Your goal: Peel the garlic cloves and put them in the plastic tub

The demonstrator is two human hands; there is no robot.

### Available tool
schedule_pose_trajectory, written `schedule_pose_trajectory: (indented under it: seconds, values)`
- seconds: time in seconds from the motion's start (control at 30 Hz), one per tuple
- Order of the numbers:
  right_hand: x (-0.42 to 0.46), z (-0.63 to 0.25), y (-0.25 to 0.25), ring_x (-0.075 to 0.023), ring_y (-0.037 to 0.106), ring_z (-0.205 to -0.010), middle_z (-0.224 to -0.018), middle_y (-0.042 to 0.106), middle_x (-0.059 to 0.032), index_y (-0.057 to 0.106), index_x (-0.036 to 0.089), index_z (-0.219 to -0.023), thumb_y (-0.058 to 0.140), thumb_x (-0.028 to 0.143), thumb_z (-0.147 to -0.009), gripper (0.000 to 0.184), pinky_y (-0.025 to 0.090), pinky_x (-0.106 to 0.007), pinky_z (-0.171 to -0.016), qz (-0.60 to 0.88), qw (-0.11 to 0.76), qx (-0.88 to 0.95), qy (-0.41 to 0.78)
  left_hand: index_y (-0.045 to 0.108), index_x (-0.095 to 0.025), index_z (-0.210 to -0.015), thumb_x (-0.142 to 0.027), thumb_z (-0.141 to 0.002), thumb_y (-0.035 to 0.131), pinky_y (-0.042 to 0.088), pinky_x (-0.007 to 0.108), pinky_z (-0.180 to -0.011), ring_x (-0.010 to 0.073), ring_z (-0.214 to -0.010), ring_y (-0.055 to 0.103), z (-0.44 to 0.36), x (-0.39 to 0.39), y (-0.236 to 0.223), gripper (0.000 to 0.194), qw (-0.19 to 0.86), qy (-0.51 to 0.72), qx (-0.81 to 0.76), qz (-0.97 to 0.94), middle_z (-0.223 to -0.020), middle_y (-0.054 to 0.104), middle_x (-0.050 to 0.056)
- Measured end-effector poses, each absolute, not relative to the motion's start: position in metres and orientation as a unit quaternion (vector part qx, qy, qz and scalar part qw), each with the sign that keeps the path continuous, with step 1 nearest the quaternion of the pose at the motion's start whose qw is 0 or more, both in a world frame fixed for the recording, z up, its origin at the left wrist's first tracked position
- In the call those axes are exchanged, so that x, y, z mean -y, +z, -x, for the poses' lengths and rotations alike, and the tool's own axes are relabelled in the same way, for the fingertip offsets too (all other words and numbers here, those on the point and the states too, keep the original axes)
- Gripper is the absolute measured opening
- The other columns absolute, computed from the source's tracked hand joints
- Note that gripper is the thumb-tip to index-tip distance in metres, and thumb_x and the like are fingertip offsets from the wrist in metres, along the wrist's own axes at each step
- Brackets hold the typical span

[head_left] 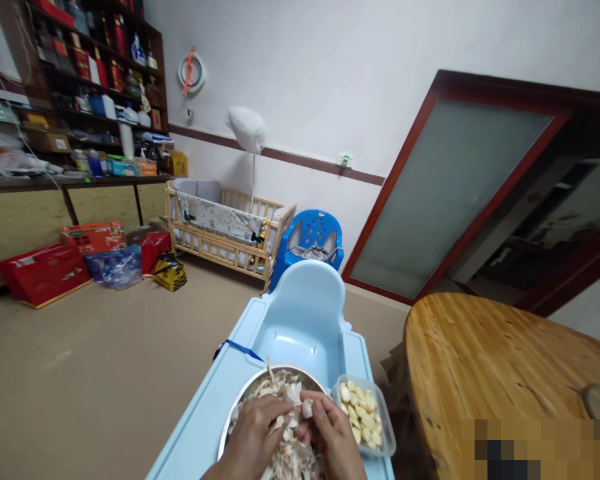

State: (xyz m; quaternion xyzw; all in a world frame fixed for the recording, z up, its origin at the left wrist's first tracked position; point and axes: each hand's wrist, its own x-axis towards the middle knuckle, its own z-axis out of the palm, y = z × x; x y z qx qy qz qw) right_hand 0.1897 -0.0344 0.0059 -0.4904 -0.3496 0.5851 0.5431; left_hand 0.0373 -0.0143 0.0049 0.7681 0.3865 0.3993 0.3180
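Note:
Both my hands work over a metal bowl (253, 391) heaped with garlic skins and cloves, at the bottom centre of the head view. My left hand (253, 437) and my right hand (330, 433) meet above the bowl, fingers curled, pinching a garlic clove (307, 408) between them. Just right of the bowl stands a clear plastic container (387, 433) with several peeled cloves inside. Bowl and container rest on the tray of a light blue child's high chair (305, 313).
A round wooden table (495, 360) sits close on the right. Farther off are a blue plastic chair (313, 233), a wooden crib (225, 230), red boxes (45, 270) on the floor and packed shelves (95, 73) on the left. A glazed door (455, 193) stands behind.

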Motion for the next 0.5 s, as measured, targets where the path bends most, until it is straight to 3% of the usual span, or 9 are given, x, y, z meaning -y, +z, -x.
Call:
schedule_pose_trajectory:
  seconds: [0.2, 0.37, 0.5]
  values:
    - [0.0355, -0.1887, 0.0026, -0.0104, 0.05, -0.047, -0.054, 0.061, 0.0011, 0.068, 0.015, -0.084, 0.073, 0.043, -0.064, 0.034, 0.036, -0.02, -0.047, 0.507, 0.538, 0.366, 0.565, 0.066, -0.021, -0.101, -0.006, -0.077, 0.047, 0.049, 0.025, -0.068, 0.0188, -0.079, 0.062, -0.0345, 0.0164, 0.0116, 0.034, 0.301, 0.356, -0.363, -0.807, -0.089, 0.064, 0.008]
    - [0.0375, -0.1865, 0.0058, -0.0167, 0.058, -0.063, -0.067, 0.067, -0.002, 0.069, 0.016, -0.076, 0.071, 0.034, -0.067, 0.02, 0.045, -0.027, -0.063, 0.505, 0.536, 0.426, 0.526, 0.067, -0.021, -0.097, -0.007, -0.078, 0.046, 0.05, 0.028, -0.063, 0.0195, -0.071, 0.061, -0.0339, 0.0165, 0.0093, 0.032, 0.237, 0.357, -0.391, -0.814, -0.077, 0.062, 0.007]
    - [0.0361, -0.187, 0.0057, -0.0228, 0.061, -0.073, -0.072, 0.069, -0.0046, 0.07, 0.017, -0.07, 0.071, 0.035, -0.063, 0.019, 0.047, -0.034, -0.072, 0.499, 0.522, 0.475, 0.503, 0.064, -0.017, -0.096, -0.006, -0.074, 0.051, 0.05, 0.031, -0.07, 0.0223, -0.079, 0.062, -0.0358, 0.0138, 0.0092, 0.028, 0.231, 0.352, -0.434, -0.796, -0.086, 0.067, 0.008]
